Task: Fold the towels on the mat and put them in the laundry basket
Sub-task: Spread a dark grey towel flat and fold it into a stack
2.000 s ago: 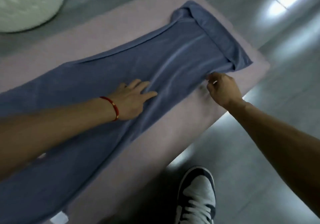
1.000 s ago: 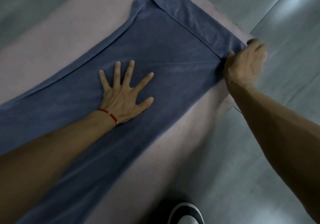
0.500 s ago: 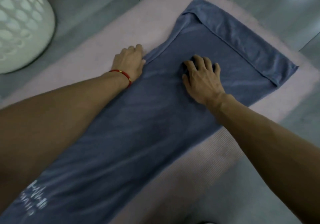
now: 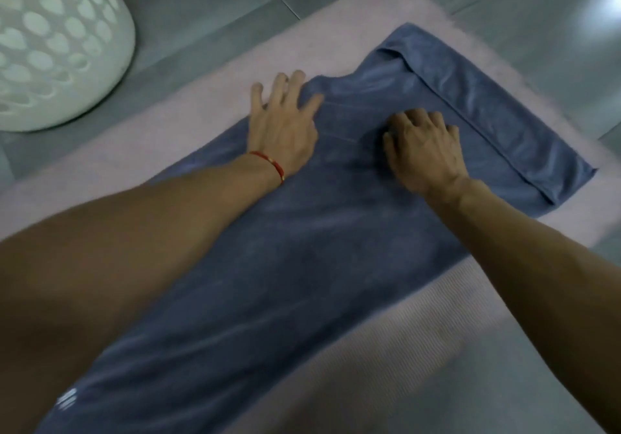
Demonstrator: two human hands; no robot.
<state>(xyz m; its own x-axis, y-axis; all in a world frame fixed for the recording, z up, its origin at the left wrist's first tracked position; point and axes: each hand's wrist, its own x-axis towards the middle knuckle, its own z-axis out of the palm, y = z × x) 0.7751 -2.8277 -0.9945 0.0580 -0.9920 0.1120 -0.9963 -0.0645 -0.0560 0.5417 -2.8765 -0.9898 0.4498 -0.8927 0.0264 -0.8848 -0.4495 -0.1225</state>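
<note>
A blue towel (image 4: 302, 265) lies lengthwise on a pink mat (image 4: 168, 131); a white perforated laundry basket (image 4: 50, 47) stands beyond.

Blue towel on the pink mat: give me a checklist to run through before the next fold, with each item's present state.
1. Blue terry towel lies wholly on the pink ribbed mat: cannot tell, near end leaves the frame.
2. Far end squared: not ok, a strip is turned over.
3. Left hand on the far long edge: ok, fingers spread flat.
4. Right hand on the cloth: ok, fingers curled, fingertips pressing.
5. White perforated laundry basket nearby: ok, on the floor beside the mat.
</note>
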